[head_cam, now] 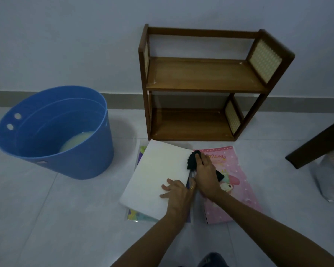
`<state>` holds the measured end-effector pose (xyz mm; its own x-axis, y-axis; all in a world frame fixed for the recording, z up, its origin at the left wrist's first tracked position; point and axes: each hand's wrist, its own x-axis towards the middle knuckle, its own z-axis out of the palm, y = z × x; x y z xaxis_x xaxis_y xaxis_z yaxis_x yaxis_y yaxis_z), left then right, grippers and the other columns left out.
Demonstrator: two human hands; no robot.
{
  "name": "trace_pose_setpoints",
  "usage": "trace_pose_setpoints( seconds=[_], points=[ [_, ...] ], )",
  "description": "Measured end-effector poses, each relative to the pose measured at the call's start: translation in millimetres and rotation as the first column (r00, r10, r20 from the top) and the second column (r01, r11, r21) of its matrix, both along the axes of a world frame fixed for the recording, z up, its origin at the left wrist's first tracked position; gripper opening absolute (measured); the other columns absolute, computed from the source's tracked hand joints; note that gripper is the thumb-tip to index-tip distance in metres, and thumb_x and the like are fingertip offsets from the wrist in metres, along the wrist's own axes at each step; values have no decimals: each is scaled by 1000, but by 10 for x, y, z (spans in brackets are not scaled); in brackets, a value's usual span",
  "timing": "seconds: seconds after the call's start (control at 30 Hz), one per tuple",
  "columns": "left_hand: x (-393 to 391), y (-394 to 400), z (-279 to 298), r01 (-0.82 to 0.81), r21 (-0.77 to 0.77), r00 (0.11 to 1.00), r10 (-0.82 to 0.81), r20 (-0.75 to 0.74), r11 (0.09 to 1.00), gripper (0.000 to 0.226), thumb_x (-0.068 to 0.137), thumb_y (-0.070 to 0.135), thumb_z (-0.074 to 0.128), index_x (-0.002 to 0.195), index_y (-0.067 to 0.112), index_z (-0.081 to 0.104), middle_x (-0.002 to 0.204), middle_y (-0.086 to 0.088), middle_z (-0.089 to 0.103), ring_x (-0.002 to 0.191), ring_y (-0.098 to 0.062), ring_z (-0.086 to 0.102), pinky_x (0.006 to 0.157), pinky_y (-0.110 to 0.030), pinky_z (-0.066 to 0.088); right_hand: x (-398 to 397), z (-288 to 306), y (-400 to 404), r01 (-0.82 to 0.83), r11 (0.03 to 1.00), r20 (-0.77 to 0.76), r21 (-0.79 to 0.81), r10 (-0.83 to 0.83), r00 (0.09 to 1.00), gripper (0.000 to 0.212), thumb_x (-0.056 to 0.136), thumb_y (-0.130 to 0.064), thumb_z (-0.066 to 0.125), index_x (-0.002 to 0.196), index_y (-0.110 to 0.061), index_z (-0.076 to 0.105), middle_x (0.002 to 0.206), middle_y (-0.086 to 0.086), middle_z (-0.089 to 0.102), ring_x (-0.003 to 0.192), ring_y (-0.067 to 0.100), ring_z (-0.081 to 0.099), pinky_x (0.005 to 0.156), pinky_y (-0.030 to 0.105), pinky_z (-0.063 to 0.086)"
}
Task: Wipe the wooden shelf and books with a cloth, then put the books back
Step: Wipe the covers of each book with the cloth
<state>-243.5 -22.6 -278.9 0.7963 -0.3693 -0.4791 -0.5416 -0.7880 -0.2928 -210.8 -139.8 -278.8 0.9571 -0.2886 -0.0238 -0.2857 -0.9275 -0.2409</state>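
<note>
Here, floor scene, dim light. White book (pixel 158 178) lies flat on the tiled floor (pixel 56 218), stacked on a colourful book (pixel 141 216) whose edges stick out at the near and far left corners. Left hand (pixel 176 191) rests on the white book's near right part, fingers spread flat, thumb over its right edge, ring on one finger. Right hand (pixel 204 174) grips a dark cloth (pixel 194 159), bunched under the fingers, at the white book's right edge near the far corner; a bit of cloth also pokes out on the hand's right side. Pink book (pixel 233 182) lies flat just right of the white one, partly under the right hand and forearm.

Shelf (pixel 206 81) stands upright against the wall (pixel 66 35), just behind the books; both tiers hold nothing. Blue bucket (pixel 54 132) sits left of the books, well apart from the shelf, with pale cloudy liquid at the bottom. Dark wooden plank (pixel 320 143) slants in at the right edge, a pale bag-like thing (pixel 330 180) under it, too blurry to identify.
</note>
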Motion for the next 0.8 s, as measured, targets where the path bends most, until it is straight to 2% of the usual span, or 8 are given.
trace_pose_setpoints(
  seconds=[0.1,0.2,0.27,0.33,0.47,0.67,0.73,0.8],
  points=[
    [4,-1,0,4,-13,1000,-4,31,1000,69,97,36,45,150,13,7,122,-44,46,91,-51,63,57,-45,58,24,-15,8,18,1000,-3,-3,-18,1000,66,93,-4,48,150,-5,15,155,18,20,144,31,17,118,40,14],
    [61,116,75,-94,-154,996,91,-24,984,70,60,48,80,121,21,62,95,-31,66,65,-40,68,40,-38,54,29,15,39,114,993,14,23,-115,993,63,94,0,42,150,-3,13,155,19,18,143,33,18,119,41,17],
    [117,178,63,-59,-276,996,75,46,959,67,46,40,90,104,12,71,81,-25,66,52,-32,65,35,-32,51,20,5,58,170,984,-7,54,-170,985,63,95,-1,40,150,-2,11,156,18,15,143,32,16,119,40,17],
    [193,234,348,-108,-351,989,135,55,930,64,52,29,91,107,8,67,83,-22,63,49,-27,62,39,-29,52,-13,-55,118,161,972,-16,171,-161,987,60,95,-2,40,149,-1,15,154,18,18,142,31,18,117,38,17],
    [300,369,662,-117,-470,982,174,80,875,57,95,17,53,142,11,23,127,-17,44,96,-27,64,81,-35,54,-65,-216,363,-23,968,-89,251,47,995,51,100,-16,34,148,-3,21,154,19,20,141,31,18,117,33,13],
    [460,636,1184,-10,-583,949,191,250,812,57,98,15,47,145,12,14,128,-12,44,99,-23,60,77,-29,51,61,46,352,0,955,53,297,-16,998,44,101,-38,31,123,-6,53,124,15,56,121,34,44,99,40,37],
    [502,669,1339,6,-685,958,191,212,729,54,95,22,54,137,15,21,125,-11,48,97,-23,61,74,-28,50,130,286,347,-8,851,88,525,-45,995,46,101,-42,32,121,-9,55,113,8,61,110,26,53,86,29,40],
    [533,639,1458,18,-775,977,155,149,631,54,90,24,61,131,17,26,127,-11,49,101,-23,60,77,-28,51,241,507,349,14,584,27,812,-62,998,48,99,-47,33,127,-13,52,115,-2,58,105,16,55,83,24,40]
  ],
)
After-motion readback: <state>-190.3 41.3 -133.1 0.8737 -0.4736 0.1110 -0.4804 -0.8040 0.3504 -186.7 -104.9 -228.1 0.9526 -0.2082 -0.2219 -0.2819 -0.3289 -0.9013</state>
